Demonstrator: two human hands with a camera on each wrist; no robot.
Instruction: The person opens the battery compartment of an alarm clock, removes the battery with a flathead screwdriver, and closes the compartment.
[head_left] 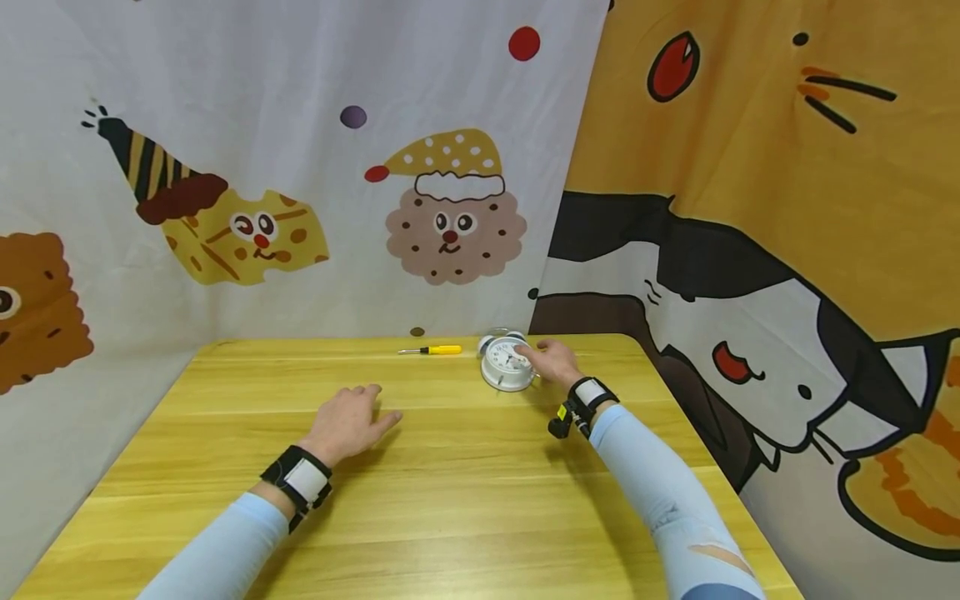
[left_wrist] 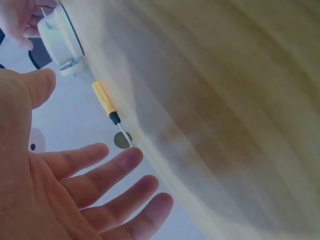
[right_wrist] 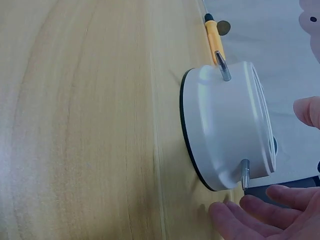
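Note:
A white twin-bell alarm clock (head_left: 507, 364) lies on its back near the table's far edge, its dial facing up. Two metal feet stick out from its side, clearly seen on the clock body (right_wrist: 225, 125) in the right wrist view. My right hand (head_left: 553, 362) is at the clock's right side, thumb over the dial and fingers low by one foot; a gap shows between thumb and clock. My left hand (head_left: 351, 423) hovers above the table with spread fingers, holding nothing. Left of the clock lies a screwdriver (head_left: 442, 350) with a yellow handle, its shaft pointing left.
The wooden table (head_left: 450, 500) runs back to a hanging cloth (head_left: 285, 67) with cartoon prints. Another printed cloth (head_left: 720, 150) hangs along the right side. A wrist camera (head_left: 561, 423) is strapped below my right wrist.

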